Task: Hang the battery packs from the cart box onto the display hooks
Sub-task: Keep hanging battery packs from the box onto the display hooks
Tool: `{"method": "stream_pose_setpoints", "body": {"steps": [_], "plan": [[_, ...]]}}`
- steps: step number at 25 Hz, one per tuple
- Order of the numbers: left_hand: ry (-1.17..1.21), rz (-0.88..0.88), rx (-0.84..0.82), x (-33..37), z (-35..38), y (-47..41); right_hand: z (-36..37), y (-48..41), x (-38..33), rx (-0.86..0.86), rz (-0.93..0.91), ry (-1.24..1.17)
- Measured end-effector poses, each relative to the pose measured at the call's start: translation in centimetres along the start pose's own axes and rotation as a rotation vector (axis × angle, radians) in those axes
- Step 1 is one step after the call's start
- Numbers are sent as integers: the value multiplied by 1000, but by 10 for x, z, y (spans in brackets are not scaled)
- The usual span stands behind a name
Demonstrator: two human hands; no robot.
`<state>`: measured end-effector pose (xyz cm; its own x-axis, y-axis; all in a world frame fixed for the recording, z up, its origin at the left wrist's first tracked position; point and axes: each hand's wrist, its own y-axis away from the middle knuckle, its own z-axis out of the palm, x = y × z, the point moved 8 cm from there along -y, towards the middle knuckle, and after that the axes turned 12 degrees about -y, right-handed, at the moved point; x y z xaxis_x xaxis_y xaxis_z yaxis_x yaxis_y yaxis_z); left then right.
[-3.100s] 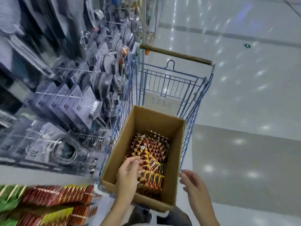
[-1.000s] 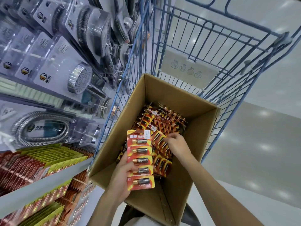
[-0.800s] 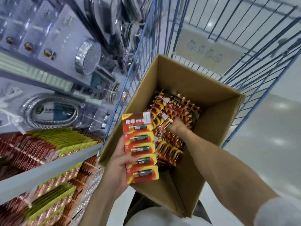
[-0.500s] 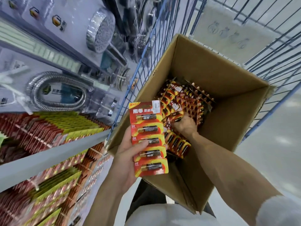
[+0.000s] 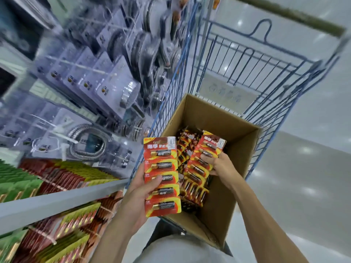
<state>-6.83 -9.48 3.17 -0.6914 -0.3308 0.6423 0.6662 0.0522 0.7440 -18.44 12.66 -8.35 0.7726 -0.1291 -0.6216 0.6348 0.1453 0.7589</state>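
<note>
Blurred shelves (image 5: 57, 194) flank a cart (image 5: 266, 76). Left hand (image 5: 136, 194) grips a battery strip (image 5: 161, 179) beside the box (image 5: 237, 141); right hand (image 5: 220, 165) pinches another strip (image 5: 207, 154) above half-hidden packs (image 5: 191, 190).

Left hand (image 5: 139, 194) grips a battery strip (image 5: 161, 179), thumb across its front; right hand (image 5: 221, 165) pinches a second strip (image 5: 204, 158), both forearms extended.

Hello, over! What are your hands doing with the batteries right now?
Left hand holds one battery strip. Right hand lifts another strip over the box. Nothing blocking.
</note>
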Motion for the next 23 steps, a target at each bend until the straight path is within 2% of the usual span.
{"method": "stream_pose_setpoints", "body": {"steps": [6, 11, 17, 23], "plan": [[70, 160, 38, 33, -5, 53, 27, 115, -68, -221, -97, -225], [144, 324, 123, 21, -7, 118, 57, 201, -86, -501, -201, -211], [258, 527, 399, -36, -40, 233, 101, 299, -48, -724, -256, -8], [390, 659, 765, -95, -106, 369, 196, 381, 10, -924, -136, 41]]}}
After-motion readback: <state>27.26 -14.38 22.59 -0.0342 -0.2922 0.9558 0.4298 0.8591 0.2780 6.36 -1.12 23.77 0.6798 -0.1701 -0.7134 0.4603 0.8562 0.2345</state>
